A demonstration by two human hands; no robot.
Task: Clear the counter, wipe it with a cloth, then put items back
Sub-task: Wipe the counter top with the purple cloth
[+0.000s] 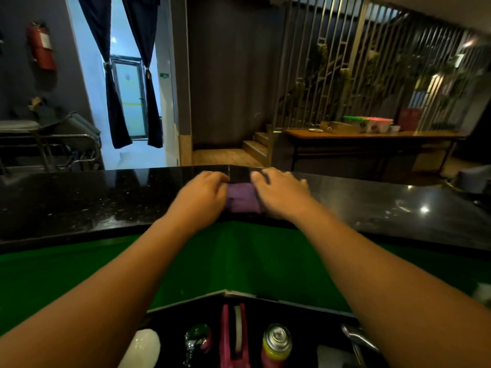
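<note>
a small folded purple cloth [243, 198] lay on the black speckled stone counter [93, 197], near its middle and close to the near edge, between the person's two hands. the left hand [204, 193] was at the cloth's left side, fingers curled in against the fabric and gripping that edge. the right hand [282, 193] lay palm down over the cloth's right side with its thumb pointing towards the left hand; it was blurred, and i could not tell whether it pinched the cloth or only pressed on it. both bare forearms reached forward from the bottom corners of the view.

below the counter's near edge ran a green panel [239, 264]. lower down was a dark shelf holding a white rounded object [143, 346], a shiny chrome and red item [198, 341], a pink holder with a white roll [235, 335], a spray can with a yellow band [276, 341] and a curved metal handle [357, 338].

beyond the counter, a red fire extinguisher [42, 46] hung on the grey wall at the left, dark curtains [117, 102] framed a bright doorway, and a long wooden table [372, 135] with pale containers on it stood in front of a slatted metal screen [345, 62] at the right.
</note>
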